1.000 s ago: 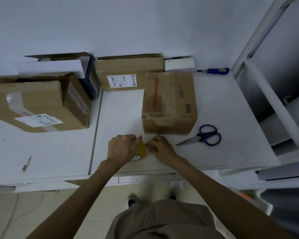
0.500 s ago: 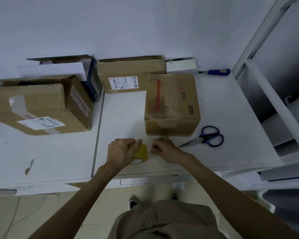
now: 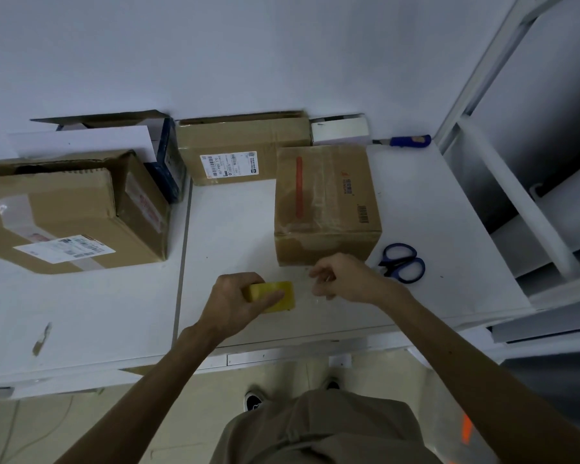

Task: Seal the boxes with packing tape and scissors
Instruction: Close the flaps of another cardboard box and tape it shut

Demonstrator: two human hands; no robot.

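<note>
Head view, lower centre: left hand [image 3: 235,301] grips the tape roll [image 3: 277,294], right hand [image 3: 347,279] pinches its end; best to pull steadily, keeping the strip taut.

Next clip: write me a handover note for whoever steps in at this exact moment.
Left hand grips the yellow tape roll above the table.
Right hand pinches what seems the clear tape end beside the roll.
Scissors lie untouched on the table, right of the nearest box.
Done: a short strip is drawn out.
Left: probably stick it on a box, cut it, seal the others.
</note>
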